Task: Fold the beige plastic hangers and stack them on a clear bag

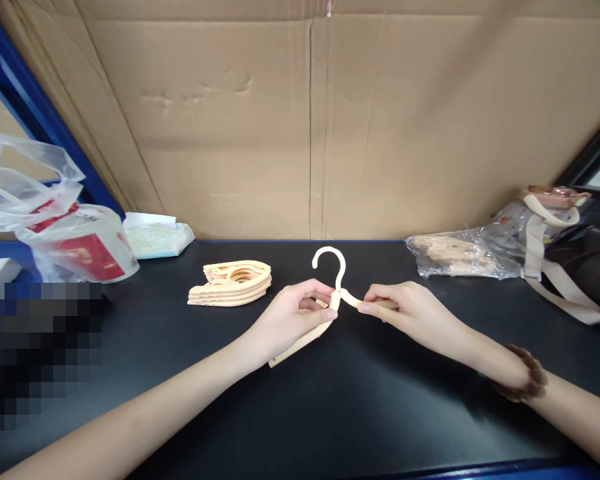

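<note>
Clamping folding hanger (pixel 338 292) close to hinge, left hand (pixel 290 320) on one arm, right hand (pixel 405 310) on other, steadying each separately.

Both hands, left (pixel 285 320) & right (pixel 405 310), pinch a cream plastic folding hanger (pixel 330 280) over black table (pixel 300 413); folded hanger stack (pixel 231 283) nearby.

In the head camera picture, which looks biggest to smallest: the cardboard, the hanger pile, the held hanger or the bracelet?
1. cardboard
2. held hanger and hanger pile: too alike to rank
3. bracelet
</note>
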Available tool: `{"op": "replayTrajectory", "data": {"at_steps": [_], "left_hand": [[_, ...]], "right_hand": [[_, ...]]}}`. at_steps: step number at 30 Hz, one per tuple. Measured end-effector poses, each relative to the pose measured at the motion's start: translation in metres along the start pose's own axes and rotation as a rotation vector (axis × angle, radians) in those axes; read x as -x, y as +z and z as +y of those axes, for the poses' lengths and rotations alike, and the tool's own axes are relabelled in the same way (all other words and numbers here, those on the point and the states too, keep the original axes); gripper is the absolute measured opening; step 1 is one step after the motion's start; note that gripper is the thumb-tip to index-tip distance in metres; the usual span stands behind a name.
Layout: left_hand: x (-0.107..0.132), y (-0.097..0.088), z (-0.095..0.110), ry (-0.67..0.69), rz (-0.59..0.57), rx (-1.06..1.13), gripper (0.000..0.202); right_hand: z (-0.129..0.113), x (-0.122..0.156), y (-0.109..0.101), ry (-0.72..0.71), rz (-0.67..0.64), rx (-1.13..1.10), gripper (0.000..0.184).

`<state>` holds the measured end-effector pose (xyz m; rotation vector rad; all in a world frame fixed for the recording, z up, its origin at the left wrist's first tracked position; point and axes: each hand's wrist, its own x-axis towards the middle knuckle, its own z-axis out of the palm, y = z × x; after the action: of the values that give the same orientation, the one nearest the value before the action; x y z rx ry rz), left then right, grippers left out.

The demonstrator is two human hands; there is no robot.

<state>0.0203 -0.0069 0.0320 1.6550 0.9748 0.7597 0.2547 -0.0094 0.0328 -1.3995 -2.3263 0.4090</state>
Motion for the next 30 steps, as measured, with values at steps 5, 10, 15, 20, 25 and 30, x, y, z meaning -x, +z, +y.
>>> {"op": "replayTrajectory", "data": {"at_steps": [5,10,15,20,25,30], "left_hand": [[0.003,0.007,-0.002,0.044,0.028,0.051,0.025],[0.005,0.017,-0.008,0.073,-0.001,0.059,0.029],[0.007,0.020,-0.008,0.086,0.039,0.020,0.029],[0.000,-0.003,-0.011,0.242,0.154,-0.439,0.024],[-0.008,-0.019,-0.019,0.346,0.136,-0.940,0.028],[-0.008,-0.015,-0.017,0.365,0.052,-1.077,0.018]], "right_hand": [[-0.005,0.005,0.006,-0.004,-0.115,-0.278,0.031],[-0.012,0.006,0.016,0.005,-0.218,-0.628,0.032],[-0.010,0.004,0.018,0.035,-0.152,-0.650,0.036],[0.007,-0.003,0.008,0.094,-0.027,-0.486,0.041],[0.023,-0.010,0.004,0.144,0.000,-0.343,0.044],[0.023,-0.010,0.002,0.168,0.026,-0.057,0.042]]}}
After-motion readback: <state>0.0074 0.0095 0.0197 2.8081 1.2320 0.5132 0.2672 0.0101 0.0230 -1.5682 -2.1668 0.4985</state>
